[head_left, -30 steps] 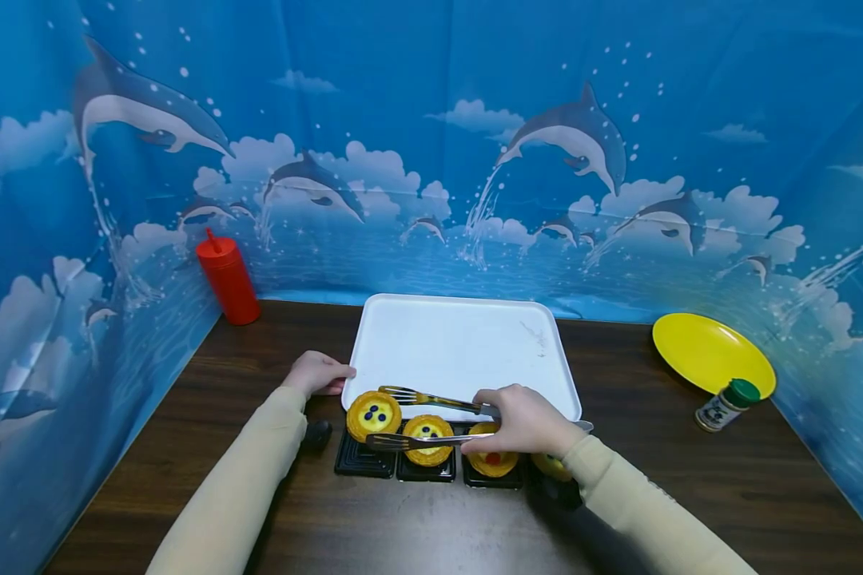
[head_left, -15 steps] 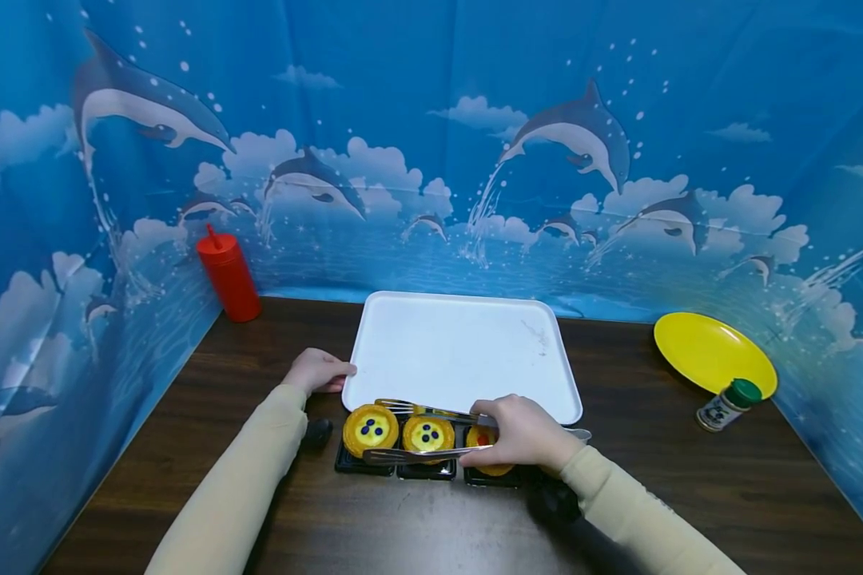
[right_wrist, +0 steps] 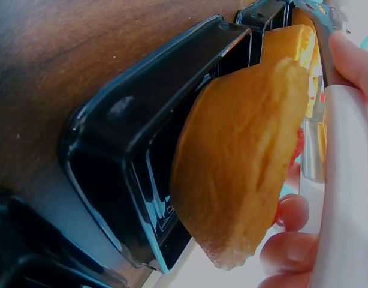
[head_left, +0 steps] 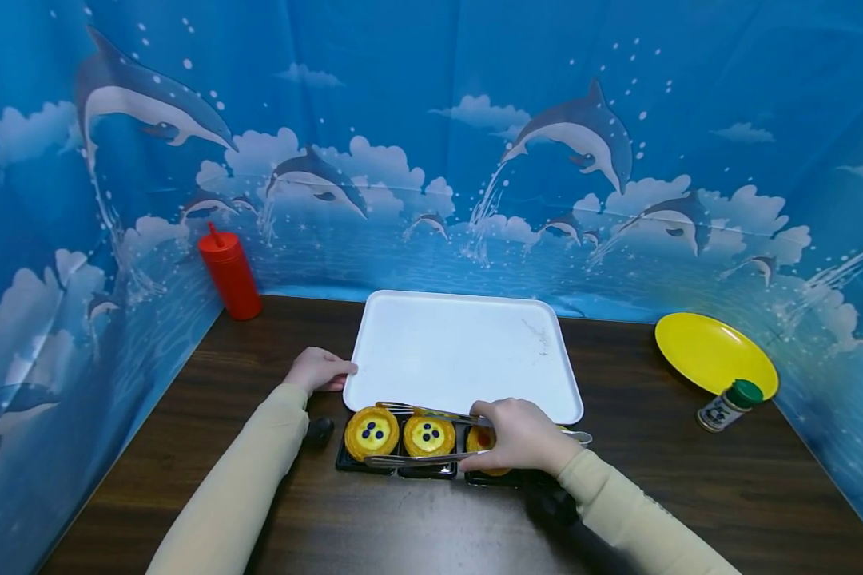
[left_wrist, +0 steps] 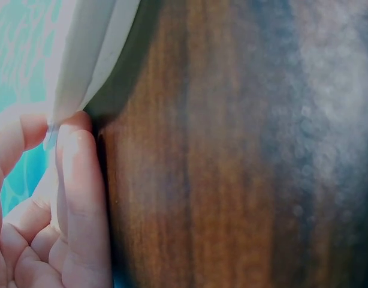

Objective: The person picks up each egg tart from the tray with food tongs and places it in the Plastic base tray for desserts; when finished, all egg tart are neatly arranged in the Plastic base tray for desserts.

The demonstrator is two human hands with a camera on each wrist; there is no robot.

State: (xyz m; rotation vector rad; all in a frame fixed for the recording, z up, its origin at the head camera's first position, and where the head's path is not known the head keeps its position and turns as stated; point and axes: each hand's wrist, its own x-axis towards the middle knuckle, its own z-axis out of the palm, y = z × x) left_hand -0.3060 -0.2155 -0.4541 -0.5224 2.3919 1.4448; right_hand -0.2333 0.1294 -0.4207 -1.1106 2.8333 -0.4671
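Note:
My left hand (head_left: 319, 370) pinches the left edge of a white tray (head_left: 460, 351). In the left wrist view, its thumb and fingers are on opposite sides of the rim. My right hand (head_left: 521, 438) holds metal tongs (head_left: 420, 461). Their forked tip and their flatter tip extend on either side of the leftmost egg tart (head_left: 371, 434), which has dark berries on top and sits over a black plastic box (head_left: 359, 465). Whether the tips touch this tart I cannot tell. A second berry tart (head_left: 429, 436) also lies between the tong arms. My right hand partly hides a red-topped tart (head_left: 480, 438).
More black boxes (right_wrist: 136, 132) line the tray's near edge, one holding a tart (right_wrist: 232, 162) in the right wrist view. A red squeeze bottle (head_left: 232, 275) stands back left. A yellow plate (head_left: 715, 351) and a green-capped shaker (head_left: 729, 405) are at the right.
The leftmost tart has come down towards me onto its black box. My right hand and the tongs have dropped slightly, with the tips a little wider apart. My left hand stays at the tray.

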